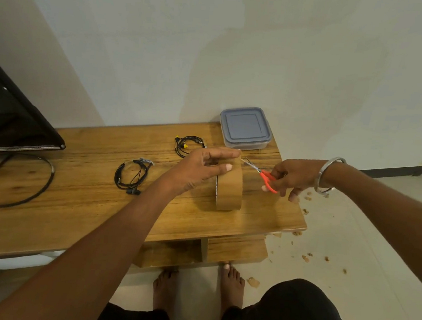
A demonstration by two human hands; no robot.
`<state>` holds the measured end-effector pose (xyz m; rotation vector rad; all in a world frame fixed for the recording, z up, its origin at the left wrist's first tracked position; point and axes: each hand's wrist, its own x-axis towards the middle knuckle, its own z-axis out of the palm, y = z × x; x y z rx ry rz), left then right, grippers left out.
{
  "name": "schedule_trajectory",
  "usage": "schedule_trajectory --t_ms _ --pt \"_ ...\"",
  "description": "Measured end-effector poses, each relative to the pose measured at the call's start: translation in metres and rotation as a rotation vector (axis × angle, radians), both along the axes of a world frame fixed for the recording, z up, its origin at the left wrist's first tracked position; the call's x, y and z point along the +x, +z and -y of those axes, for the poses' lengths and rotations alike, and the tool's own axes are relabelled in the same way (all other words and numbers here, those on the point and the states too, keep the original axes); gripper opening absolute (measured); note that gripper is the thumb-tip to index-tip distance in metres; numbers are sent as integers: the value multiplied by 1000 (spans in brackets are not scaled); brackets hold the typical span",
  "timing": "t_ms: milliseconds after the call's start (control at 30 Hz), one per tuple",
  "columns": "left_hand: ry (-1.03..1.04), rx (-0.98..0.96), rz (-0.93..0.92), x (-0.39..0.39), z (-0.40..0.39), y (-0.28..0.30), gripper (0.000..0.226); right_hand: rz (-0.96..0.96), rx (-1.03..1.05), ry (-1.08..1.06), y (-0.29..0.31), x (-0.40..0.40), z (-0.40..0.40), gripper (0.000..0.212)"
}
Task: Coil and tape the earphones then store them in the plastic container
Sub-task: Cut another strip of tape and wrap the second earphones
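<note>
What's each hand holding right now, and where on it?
Left hand pinches the free end of the brown tape roll, which stands on edge. Right hand grips the scissors by their orange handles.

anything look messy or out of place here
Yes: small tan scraps litter the floor beside the table's right end, some by the person's feet. On the table, nothing looks odd.

Both arms reach forward; left hand [198,169] pinching, right hand [292,176] curled closed.
</note>
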<state>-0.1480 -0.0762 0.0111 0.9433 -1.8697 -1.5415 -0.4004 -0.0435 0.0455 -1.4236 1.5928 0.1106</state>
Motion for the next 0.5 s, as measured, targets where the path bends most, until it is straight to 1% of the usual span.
schedule_trajectory --t_ms 200,367,500 --pt "-27 6 -4 2 3 -1 39 -42 27 77 10 5 11 40" --pt "-55 -9 25 1 6 -3 37 -97 36 144 17 7 19 33" --pt "-67 -21 36 2 7 -2 38 -137 19 189 22 9 22 38"
